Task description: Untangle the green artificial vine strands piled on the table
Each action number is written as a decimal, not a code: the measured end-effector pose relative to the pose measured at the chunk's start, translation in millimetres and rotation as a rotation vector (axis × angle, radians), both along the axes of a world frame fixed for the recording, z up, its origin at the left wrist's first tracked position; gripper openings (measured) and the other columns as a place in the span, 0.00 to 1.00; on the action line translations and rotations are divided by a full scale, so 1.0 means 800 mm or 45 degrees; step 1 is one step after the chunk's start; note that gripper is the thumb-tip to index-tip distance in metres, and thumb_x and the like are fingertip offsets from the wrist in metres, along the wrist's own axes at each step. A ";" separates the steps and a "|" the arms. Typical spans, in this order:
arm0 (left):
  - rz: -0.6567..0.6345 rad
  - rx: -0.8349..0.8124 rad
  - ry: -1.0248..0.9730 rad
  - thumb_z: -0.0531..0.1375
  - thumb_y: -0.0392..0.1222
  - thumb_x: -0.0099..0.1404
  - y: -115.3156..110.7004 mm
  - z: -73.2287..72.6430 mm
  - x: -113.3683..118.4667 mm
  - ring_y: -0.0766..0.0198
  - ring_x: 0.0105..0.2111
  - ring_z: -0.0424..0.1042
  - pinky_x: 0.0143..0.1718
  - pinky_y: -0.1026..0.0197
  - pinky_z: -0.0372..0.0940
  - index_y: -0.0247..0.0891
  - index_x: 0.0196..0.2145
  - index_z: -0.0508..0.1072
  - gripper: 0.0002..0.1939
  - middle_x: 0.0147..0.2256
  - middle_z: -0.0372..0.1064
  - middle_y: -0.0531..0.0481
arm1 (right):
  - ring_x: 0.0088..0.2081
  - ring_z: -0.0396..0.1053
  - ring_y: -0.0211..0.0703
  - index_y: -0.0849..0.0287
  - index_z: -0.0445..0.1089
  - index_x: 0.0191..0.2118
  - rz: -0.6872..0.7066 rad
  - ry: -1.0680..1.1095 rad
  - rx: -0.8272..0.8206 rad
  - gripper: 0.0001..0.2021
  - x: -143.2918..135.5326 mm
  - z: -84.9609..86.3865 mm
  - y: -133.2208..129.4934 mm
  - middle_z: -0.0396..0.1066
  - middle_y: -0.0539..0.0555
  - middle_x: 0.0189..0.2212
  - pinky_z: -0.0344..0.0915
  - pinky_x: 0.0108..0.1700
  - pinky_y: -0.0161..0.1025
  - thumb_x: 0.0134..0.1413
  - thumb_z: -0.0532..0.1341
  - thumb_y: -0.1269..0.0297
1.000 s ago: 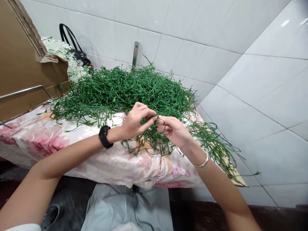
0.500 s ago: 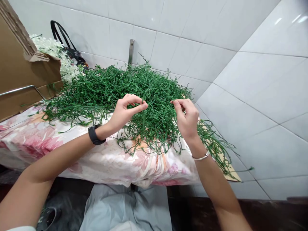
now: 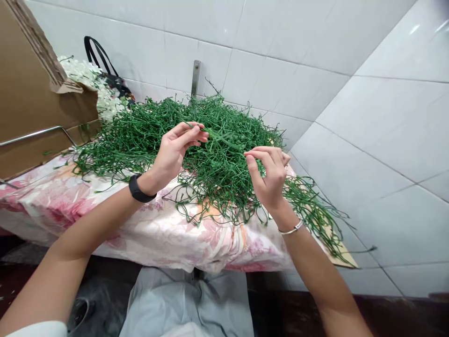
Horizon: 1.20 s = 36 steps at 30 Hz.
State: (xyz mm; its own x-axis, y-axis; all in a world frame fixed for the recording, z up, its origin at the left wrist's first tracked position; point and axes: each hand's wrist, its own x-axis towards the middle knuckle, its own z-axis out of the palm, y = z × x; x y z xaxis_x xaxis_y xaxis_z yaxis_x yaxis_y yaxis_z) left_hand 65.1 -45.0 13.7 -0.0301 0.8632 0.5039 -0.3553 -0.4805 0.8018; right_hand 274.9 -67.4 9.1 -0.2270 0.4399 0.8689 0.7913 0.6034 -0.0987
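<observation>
A large tangled heap of thin green plastic stems (image 3: pixel 224 173) lies in front of me, with small branching tips. Over its middle, my left hand (image 3: pixel 182 142) pinches a green plastic stem (image 3: pixel 211 133) between thumb and fingers. The stem's far part is smeared by motion and points toward the right. My right hand (image 3: pixel 268 171) hovers over the heap's right side, thumb and index fingertips drawn together. Anything between those fingertips is too small to make out. A gap separates the two hands.
A floral cloth (image 3: pixel 140 224) covers the table under the heap. At left stands a cardboard box (image 3: pixel 42 117), with white artificial flowers (image 3: pixel 108 100) and a black-handled bag (image 3: pixel 117 84) behind. More green stems (image 3: pixel 315 215) hang over the right edge. Tiled walls (image 3: pixel 280 28) close off the back and right.
My left hand has risen slightly and turned, and the stem in it now points to the right instead of hanging down. My right hand has shifted slightly, its fingers less curled.
</observation>
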 end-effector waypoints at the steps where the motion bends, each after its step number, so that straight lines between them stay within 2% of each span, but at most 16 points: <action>1: 0.017 0.017 0.012 0.59 0.44 0.56 0.000 0.003 -0.002 0.69 0.33 0.71 0.37 0.66 0.64 0.39 0.33 0.69 0.08 0.32 0.71 0.52 | 0.39 0.65 0.42 0.55 0.66 0.33 0.010 0.024 -0.010 0.06 0.000 0.000 0.001 0.68 0.51 0.34 0.52 0.46 0.44 0.56 0.53 0.63; 4: 0.056 0.055 0.038 0.57 0.47 0.58 0.001 0.007 -0.007 0.67 0.39 0.71 0.39 0.64 0.64 0.42 0.35 0.68 0.09 0.36 0.72 0.52 | 0.39 0.65 0.41 0.56 0.66 0.32 0.076 0.109 -0.056 0.07 0.003 0.000 0.003 0.68 0.51 0.33 0.55 0.45 0.44 0.56 0.53 0.63; 7: 0.057 0.079 0.035 0.56 0.48 0.59 0.002 0.008 -0.009 0.63 0.46 0.68 0.40 0.63 0.63 0.44 0.36 0.67 0.09 0.40 0.71 0.53 | 0.40 0.65 0.40 0.55 0.66 0.34 0.233 0.180 -0.180 0.07 0.004 0.002 0.004 0.67 0.52 0.34 0.58 0.44 0.42 0.56 0.52 0.63; 11: 0.009 0.116 0.017 0.57 0.49 0.58 0.001 0.008 -0.007 0.61 0.51 0.64 0.40 0.61 0.63 0.44 0.37 0.66 0.10 0.45 0.69 0.52 | 0.48 0.61 0.42 0.55 0.64 0.42 0.409 0.011 -0.350 0.10 -0.001 0.000 0.003 0.65 0.54 0.44 0.59 0.49 0.43 0.54 0.54 0.62; 14: -0.037 0.106 0.053 0.57 0.49 0.57 -0.002 0.010 -0.004 0.59 0.51 0.64 0.39 0.61 0.64 0.44 0.36 0.66 0.11 0.47 0.68 0.51 | 0.57 0.52 0.47 0.54 0.65 0.42 0.384 -0.250 -0.387 0.11 -0.006 -0.006 0.005 0.56 0.55 0.55 0.52 0.55 0.49 0.52 0.56 0.60; 16: -0.054 0.093 0.076 0.57 0.49 0.57 -0.004 0.013 -0.005 0.59 0.51 0.63 0.39 0.61 0.64 0.44 0.37 0.66 0.11 0.47 0.67 0.50 | 0.59 0.48 0.49 0.54 0.67 0.39 0.335 -0.374 -0.407 0.09 -0.007 -0.011 0.008 0.52 0.54 0.58 0.48 0.56 0.51 0.52 0.56 0.59; 19: -0.046 0.112 0.071 0.55 0.49 0.60 -0.005 0.018 -0.011 0.58 0.54 0.60 0.42 0.59 0.62 0.43 0.39 0.65 0.11 0.50 0.64 0.51 | 0.58 0.50 0.48 0.52 0.66 0.43 0.274 -0.442 -0.466 0.11 -0.006 -0.016 0.013 0.56 0.53 0.56 0.46 0.56 0.51 0.53 0.55 0.59; 22: 0.002 0.151 0.043 0.50 0.46 0.64 -0.004 0.022 -0.023 0.56 0.55 0.57 0.45 0.55 0.60 0.42 0.41 0.66 0.11 0.51 0.63 0.51 | 0.55 0.54 0.46 0.51 0.65 0.46 0.234 -0.389 -0.505 0.12 -0.003 -0.016 0.015 0.61 0.53 0.52 0.47 0.55 0.50 0.55 0.53 0.60; 27: -0.026 0.188 -0.032 0.47 0.46 0.65 0.002 0.026 -0.040 0.58 0.54 0.59 0.46 0.55 0.61 0.42 0.39 0.67 0.12 0.50 0.64 0.52 | 0.55 0.55 0.46 0.52 0.63 0.48 0.275 -0.170 -0.451 0.14 0.001 -0.006 0.016 0.59 0.55 0.51 0.51 0.54 0.49 0.56 0.52 0.63; 31: 0.038 0.222 0.059 0.55 0.45 0.60 0.014 0.022 -0.039 0.60 0.47 0.67 0.40 0.60 0.65 0.43 0.37 0.66 0.08 0.45 0.68 0.50 | 0.55 0.55 0.47 0.52 0.64 0.48 0.270 0.049 -0.305 0.14 0.009 -0.003 0.023 0.58 0.55 0.51 0.52 0.56 0.50 0.54 0.54 0.63; 36: 0.207 0.347 0.192 0.62 0.43 0.53 0.018 0.008 -0.022 0.65 0.36 0.71 0.33 0.65 0.66 0.40 0.34 0.66 0.12 0.34 0.69 0.51 | 0.56 0.54 0.47 0.54 0.66 0.44 0.266 0.074 -0.327 0.12 0.013 -0.007 0.029 0.54 0.55 0.55 0.52 0.58 0.51 0.52 0.56 0.64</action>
